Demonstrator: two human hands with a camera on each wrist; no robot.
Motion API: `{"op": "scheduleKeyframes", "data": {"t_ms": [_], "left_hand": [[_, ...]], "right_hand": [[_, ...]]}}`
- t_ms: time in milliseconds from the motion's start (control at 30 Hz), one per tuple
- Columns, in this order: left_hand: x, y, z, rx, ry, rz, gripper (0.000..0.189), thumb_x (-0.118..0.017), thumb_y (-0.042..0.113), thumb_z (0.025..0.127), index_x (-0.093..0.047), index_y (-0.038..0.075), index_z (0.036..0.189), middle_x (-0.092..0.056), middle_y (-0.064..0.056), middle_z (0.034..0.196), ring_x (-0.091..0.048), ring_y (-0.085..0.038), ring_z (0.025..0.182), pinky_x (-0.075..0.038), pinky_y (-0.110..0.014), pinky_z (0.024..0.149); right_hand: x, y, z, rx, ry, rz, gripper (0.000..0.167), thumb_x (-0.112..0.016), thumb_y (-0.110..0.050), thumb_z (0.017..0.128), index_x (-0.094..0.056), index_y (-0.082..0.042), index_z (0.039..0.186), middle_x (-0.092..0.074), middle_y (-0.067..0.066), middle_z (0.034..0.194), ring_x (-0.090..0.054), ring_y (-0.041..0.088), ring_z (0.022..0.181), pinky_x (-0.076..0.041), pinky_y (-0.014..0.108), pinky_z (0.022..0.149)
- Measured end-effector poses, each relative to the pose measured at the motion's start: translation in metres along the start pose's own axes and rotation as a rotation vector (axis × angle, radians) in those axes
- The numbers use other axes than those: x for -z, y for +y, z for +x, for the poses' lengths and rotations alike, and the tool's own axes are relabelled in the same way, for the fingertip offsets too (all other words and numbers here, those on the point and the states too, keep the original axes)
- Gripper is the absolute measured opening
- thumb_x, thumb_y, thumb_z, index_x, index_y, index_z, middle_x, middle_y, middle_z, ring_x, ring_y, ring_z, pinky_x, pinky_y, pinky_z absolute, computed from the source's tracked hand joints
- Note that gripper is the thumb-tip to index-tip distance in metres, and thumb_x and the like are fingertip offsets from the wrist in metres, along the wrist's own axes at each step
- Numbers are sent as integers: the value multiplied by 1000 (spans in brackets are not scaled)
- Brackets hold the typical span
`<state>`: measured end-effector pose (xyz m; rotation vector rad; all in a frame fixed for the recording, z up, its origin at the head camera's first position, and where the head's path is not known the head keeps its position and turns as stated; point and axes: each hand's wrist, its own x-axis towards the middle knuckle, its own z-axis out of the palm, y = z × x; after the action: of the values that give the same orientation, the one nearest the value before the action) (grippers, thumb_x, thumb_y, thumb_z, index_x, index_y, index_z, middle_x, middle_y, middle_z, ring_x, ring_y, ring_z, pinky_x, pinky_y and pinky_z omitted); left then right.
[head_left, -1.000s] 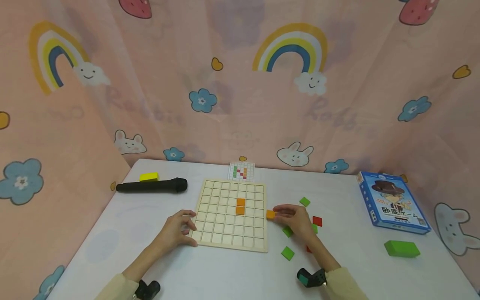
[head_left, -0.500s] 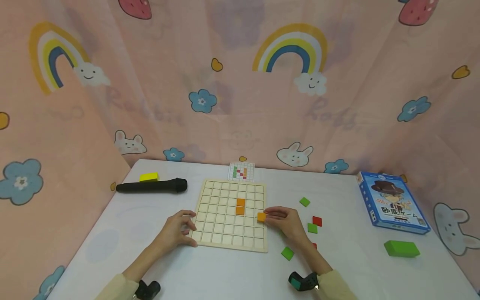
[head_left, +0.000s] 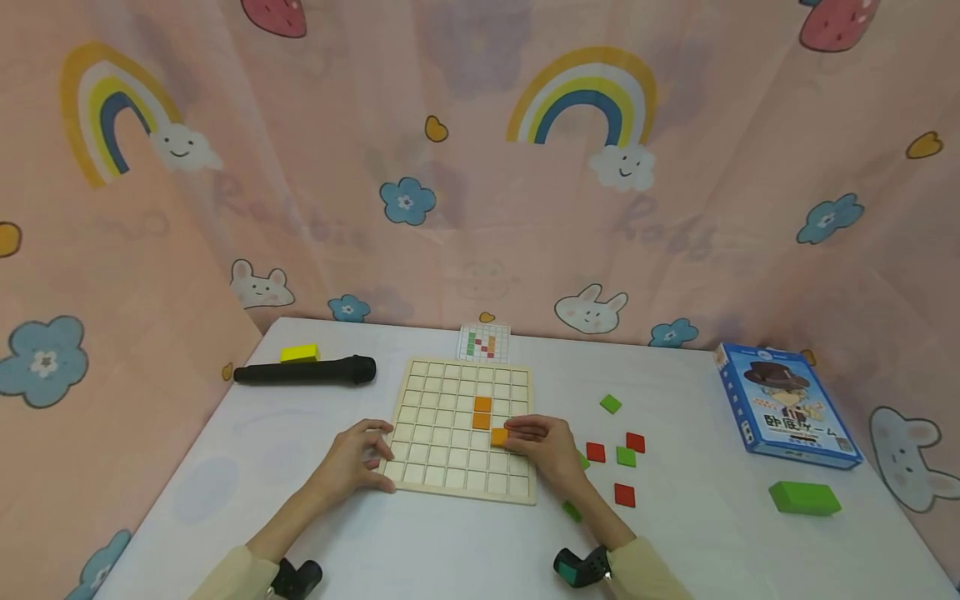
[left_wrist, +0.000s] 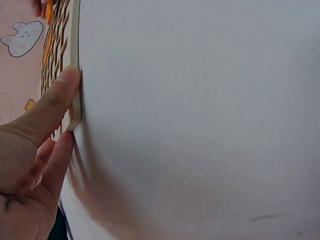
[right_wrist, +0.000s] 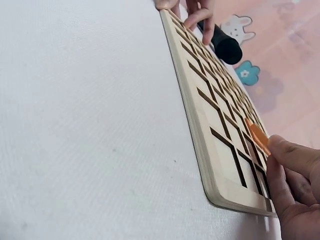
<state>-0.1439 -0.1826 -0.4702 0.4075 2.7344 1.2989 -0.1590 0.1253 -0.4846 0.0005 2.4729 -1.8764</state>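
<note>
A square wooden grid board [head_left: 457, 457] lies on the table. My left hand [head_left: 345, 458] holds its near left corner, thumb on the front edge and fingers along the left edge, as the left wrist view [left_wrist: 42, 140] also shows. My right hand [head_left: 547, 450] pinches an orange tile [head_left: 498, 437] between thumb and fingertips, close over the board's right part. In the right wrist view, this orange tile [right_wrist: 258, 136] is tilted above the cells. Two more orange tiles [head_left: 482, 404] sit in cells one behind the other, just beyond the held one.
Red tiles [head_left: 625, 496] and green tiles [head_left: 626, 457] lie scattered right of the board, some partly behind the right arm. A small pattern card [head_left: 483, 343] lies behind the board. A black microphone [head_left: 303, 372], yellow block [head_left: 300, 354], blue box [head_left: 795, 408] and green block [head_left: 805, 498] stand farther out.
My right hand has carried the orange tile leftward from beside the board to over its cells, uncovering red tiles on the table. The left hand stays at the board's corner.
</note>
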Motion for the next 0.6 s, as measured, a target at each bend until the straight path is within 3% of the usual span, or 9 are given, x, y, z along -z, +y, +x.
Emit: {"op": "scheduleKeyframes", "data": {"t_ms": [267, 600], "left_hand": [[-1, 1, 1, -5, -1, -11, 36, -91, 4, 51, -64, 7, 74, -56, -14, 122, -57, -37, 111, -58, -25, 78], [-1, 2, -1, 15, 5, -15, 36, -91, 4, 51, -63, 7, 74, -56, -14, 123, -55, -39, 114, -58, -25, 78]], "right_hand": [[-16, -3, 2, 86, -2, -98, 23, -78, 2, 75, -72, -1, 96, -72, 9, 94, -68, 18, 82, -58, 23, 73], [-22, -5, -1, 75, -37, -56, 30, -77, 3, 75, -69, 0, 103, -70, 12, 100, -69, 20, 84, -58, 24, 78]]}}
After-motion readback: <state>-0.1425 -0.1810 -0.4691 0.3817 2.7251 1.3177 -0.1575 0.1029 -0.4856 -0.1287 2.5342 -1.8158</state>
